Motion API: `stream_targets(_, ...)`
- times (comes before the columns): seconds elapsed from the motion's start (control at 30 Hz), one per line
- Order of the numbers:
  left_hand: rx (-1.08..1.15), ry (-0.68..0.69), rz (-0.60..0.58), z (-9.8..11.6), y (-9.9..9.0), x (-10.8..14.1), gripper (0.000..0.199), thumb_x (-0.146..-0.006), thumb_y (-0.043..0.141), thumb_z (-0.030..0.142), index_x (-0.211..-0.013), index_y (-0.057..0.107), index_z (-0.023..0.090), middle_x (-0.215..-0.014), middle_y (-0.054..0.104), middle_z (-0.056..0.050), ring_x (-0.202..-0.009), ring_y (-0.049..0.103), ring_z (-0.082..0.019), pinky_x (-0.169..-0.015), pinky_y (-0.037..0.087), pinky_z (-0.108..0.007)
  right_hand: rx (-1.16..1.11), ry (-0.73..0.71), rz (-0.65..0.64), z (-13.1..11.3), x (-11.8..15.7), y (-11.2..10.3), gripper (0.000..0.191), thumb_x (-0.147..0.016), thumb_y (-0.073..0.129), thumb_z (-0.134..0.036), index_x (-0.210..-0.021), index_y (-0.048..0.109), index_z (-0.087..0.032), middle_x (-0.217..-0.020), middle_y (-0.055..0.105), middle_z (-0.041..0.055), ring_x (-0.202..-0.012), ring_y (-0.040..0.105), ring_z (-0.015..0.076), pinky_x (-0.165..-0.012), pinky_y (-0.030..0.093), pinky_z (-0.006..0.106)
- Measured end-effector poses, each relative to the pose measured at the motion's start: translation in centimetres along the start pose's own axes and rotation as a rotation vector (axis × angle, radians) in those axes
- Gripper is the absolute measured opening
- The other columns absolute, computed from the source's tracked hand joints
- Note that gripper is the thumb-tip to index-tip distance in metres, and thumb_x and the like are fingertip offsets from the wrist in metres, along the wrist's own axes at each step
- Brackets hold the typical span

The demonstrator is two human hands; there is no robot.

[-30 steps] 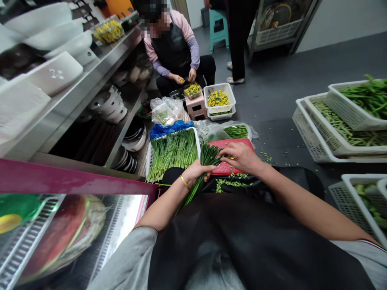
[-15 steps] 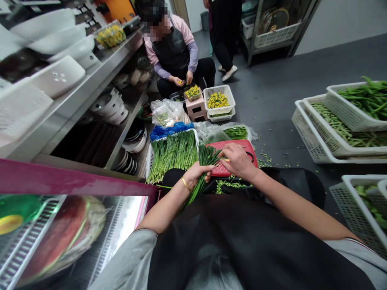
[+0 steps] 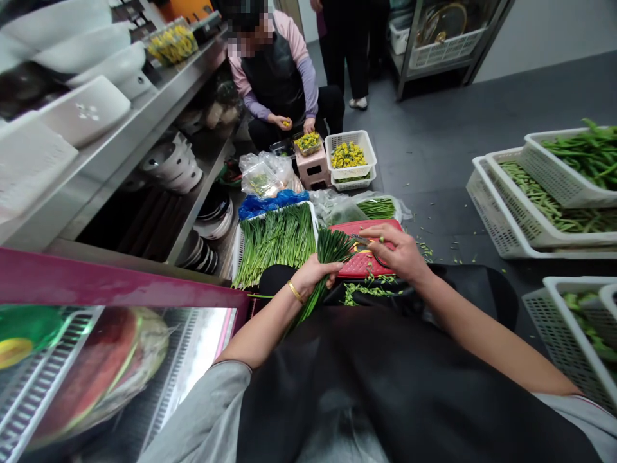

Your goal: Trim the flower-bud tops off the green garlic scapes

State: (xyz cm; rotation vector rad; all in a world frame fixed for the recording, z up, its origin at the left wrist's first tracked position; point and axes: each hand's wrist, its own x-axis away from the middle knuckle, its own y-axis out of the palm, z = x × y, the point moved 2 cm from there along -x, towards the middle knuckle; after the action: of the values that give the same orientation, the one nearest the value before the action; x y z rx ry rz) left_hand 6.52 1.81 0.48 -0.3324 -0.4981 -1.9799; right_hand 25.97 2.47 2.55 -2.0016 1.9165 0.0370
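Note:
A bunch of long green stems (image 3: 332, 247) is wrapped in the fingers of my left hand (image 3: 315, 275), over my lap. Just right of the bunch, above a red board (image 3: 359, 263), my right hand (image 3: 398, 251) has its fingers apart; a small green bit shows by them. Dark-handled scissors (image 3: 369, 247) lie partly under this hand, and whether it touches them is unclear. Cut green pieces (image 3: 366, 292) are scattered on the dark cloth in front of me. More stems fill a white basket (image 3: 315, 218) to the left.
A person (image 3: 279, 71) sits ahead, handling yellow flowers beside a white basket (image 3: 371, 157). Another person (image 3: 347, 45) stands farther back. Stacked baskets of green vegetables (image 3: 486, 199) are at right. A metal shelf (image 3: 144, 116) with white bowls and a pink-edged cabinet (image 3: 120, 280) flank my left.
My right hand has moved right, away from the bunch, and its fingers have spread. My left hand keeps its hold. The standing person's legs have shifted left.

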Motion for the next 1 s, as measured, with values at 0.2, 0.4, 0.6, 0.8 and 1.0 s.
stream_targets(0.2,-0.085,-0.031,0.057,-0.4,0.5,-0.5,0.028,-0.064,0.074,0.030,-0.063,0.051,0.014,-0.041,0.050,0.005,-0.032,0.043,-0.007,-0.036,0.033,-0.021,0.832,-0.173,-0.223,-1.9,0.0,3.3,0.029,-0.090,0.055,-0.037,-0.100,0.071,-0.014,-0.090,0.066,0.0117,-0.077,0.062,0.0208,-0.062,0.041,0.030)
stream_targets(0.4,-0.040,-0.069,0.074,-0.8,0.3,-0.6,0.027,-0.061,0.074,0.029,-0.066,0.052,0.014,-0.041,0.050,0.006,-0.031,0.042,-0.007,-0.035,0.033,-0.020,0.919,-0.119,-0.316,-2.1,0.2,4.5,0.026,-0.093,0.048,-0.031,-0.095,0.069,-0.014,-0.095,0.067,0.0116,-0.077,0.062,0.0192,-0.061,0.035,0.029)
stream_targets(0.6,-0.033,-0.067,0.026,-0.5,0.6,-0.5,0.035,-0.055,0.077,0.035,-0.065,0.050,0.015,-0.042,0.051,0.006,-0.032,0.043,-0.007,-0.036,0.036,-0.021,0.385,0.153,-0.259,-0.9,-0.4,4.3,0.010,-0.077,0.063,-0.025,-0.078,0.067,-0.015,-0.069,0.064,0.0029,-0.062,0.055,0.0128,-0.059,0.037,0.024)
stream_targets(0.8,-0.268,0.063,0.138,-0.6,0.8,-0.6,0.023,-0.068,0.069,0.025,-0.069,0.048,0.016,-0.042,0.048,0.008,-0.033,0.043,-0.007,-0.037,0.032,-0.018,-0.019,0.353,-0.332,0.8,-0.8,4.5,0.015,-0.063,0.066,-0.027,-0.058,0.058,-0.015,-0.055,0.054,-0.0021,-0.054,0.046,0.0095,-0.053,0.034,0.023)
stream_targets(1.0,-0.398,0.149,0.130,-0.8,0.6,-0.3,0.025,-0.073,0.067,0.027,-0.091,0.056,0.014,-0.050,0.052,0.007,-0.041,0.048,-0.009,-0.047,0.040,-0.021,-0.133,0.233,-0.304,0.8,0.2,4.3,0.023,-0.067,0.066,-0.037,-0.070,0.062,-0.014,-0.064,0.059,0.0003,-0.059,0.049,0.0111,-0.058,0.039,0.025)
